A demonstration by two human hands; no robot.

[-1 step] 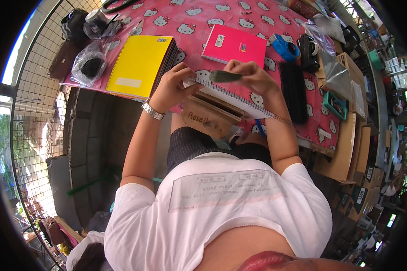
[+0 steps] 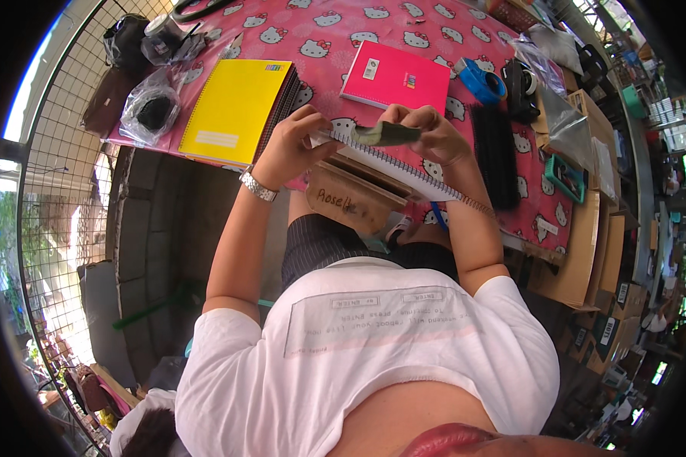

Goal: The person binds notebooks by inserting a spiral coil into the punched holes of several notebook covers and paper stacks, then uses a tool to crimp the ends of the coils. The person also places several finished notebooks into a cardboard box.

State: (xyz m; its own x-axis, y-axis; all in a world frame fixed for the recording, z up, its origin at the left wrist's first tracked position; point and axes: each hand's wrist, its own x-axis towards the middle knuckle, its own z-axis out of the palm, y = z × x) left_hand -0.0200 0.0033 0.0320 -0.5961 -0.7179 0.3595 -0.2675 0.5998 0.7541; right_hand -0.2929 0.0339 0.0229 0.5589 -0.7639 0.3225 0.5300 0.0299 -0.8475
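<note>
My left hand (image 2: pixel 296 146) is closed on the left end of a notebook with white pages (image 2: pixel 392 166), thumb and fingers pinching its edge. A dark spiral coil (image 2: pixel 411 165) runs along that edge, its loose tail sticking out past the right end by my right forearm. Above the coil, my right hand (image 2: pixel 434 135) pinches a limp grey-green strip (image 2: pixel 385 134), perhaps cloth; its material is unclear. The notebook rests on a brown wooden or cardboard holder (image 2: pixel 351 199) with handwriting, at the table's near edge above my lap.
A yellow spiral notebook stack (image 2: pixel 236 107) lies to the left, a pink notebook (image 2: pixel 396 75) beyond my hands. On the right are black coils (image 2: pixel 495 156), a blue tape dispenser (image 2: pixel 482 80) and a teal tray (image 2: pixel 564 179). Cardboard boxes (image 2: pixel 587 251) stand beside the table. A plastic-wrapped roll (image 2: pixel 156 113) sits far left.
My right hand has shifted slightly and turned its fingers. The grey-green strip now looks wider and more bent. My left hand and the notebook have stayed put.
</note>
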